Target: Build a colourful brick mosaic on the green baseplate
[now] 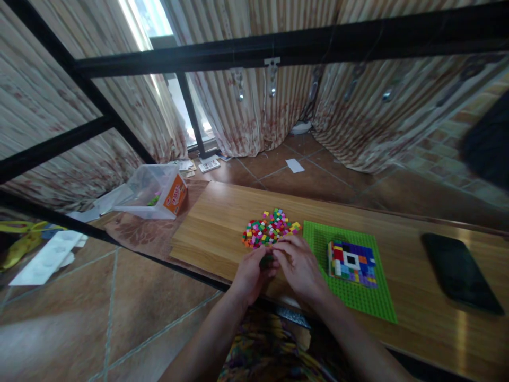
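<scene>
My left hand (251,275) and my right hand (299,265) meet over the near edge of the board, just in front of a heap of small coloured toy bricks (270,227). The left fingers are curled, with something small and dark green showing in the shade between them. My right thumb and fingers are pinched together close to the left fingertips; what they hold is too small to make out. Right of my hands lies a green studded baseplate (376,297), bearing a low block built of many coloured bricks (351,260) with a white square around a dark centre.
A wooden board (214,212) carries these things. A black phone (461,270) lies at its right. At the left stands a clear plastic box (159,193) with an orange label and some bricks inside. A black metal rail (254,53) crosses ahead, before curtains (262,111).
</scene>
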`<state>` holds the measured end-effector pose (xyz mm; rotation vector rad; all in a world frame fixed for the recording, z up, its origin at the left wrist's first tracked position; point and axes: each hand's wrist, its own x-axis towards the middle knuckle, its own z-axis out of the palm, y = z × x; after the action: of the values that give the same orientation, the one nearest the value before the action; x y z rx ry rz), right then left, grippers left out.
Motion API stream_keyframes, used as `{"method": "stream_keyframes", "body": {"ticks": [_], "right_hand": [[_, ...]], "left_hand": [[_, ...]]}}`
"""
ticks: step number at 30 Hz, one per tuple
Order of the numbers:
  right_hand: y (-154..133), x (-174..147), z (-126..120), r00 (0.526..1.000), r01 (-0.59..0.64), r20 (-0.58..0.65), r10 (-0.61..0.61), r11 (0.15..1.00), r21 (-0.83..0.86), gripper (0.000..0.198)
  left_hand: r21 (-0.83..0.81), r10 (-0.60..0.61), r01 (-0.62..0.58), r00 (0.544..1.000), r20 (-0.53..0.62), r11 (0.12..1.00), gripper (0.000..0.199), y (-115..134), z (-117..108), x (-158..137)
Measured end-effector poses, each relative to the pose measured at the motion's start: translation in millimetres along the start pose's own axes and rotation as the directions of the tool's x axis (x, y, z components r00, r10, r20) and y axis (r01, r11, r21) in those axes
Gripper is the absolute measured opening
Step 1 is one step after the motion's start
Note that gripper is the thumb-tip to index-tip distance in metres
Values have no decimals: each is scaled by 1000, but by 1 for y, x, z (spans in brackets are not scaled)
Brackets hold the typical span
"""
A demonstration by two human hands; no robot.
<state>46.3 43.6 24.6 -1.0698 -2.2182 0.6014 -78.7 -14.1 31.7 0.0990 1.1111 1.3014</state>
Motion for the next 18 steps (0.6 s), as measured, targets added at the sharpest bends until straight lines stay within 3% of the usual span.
{"method": "stream_keyframes", "body": {"ticks": [4,9,18], "right_hand": [[5,9,5,1000,-12,-22,10,993,-118,22],[12,15,16,998,42,56,-31,977,-207,22],[12,15,14,992,-64,86,96,946,-317,15]], "left_hand": [[2,4,-4,999,-47,1000,21,3,-3,1],[84,27,-23,999,-46,996,24,5,-14,-3],[143,47,-48,999,11,989,26,2,-18,-4]]}}
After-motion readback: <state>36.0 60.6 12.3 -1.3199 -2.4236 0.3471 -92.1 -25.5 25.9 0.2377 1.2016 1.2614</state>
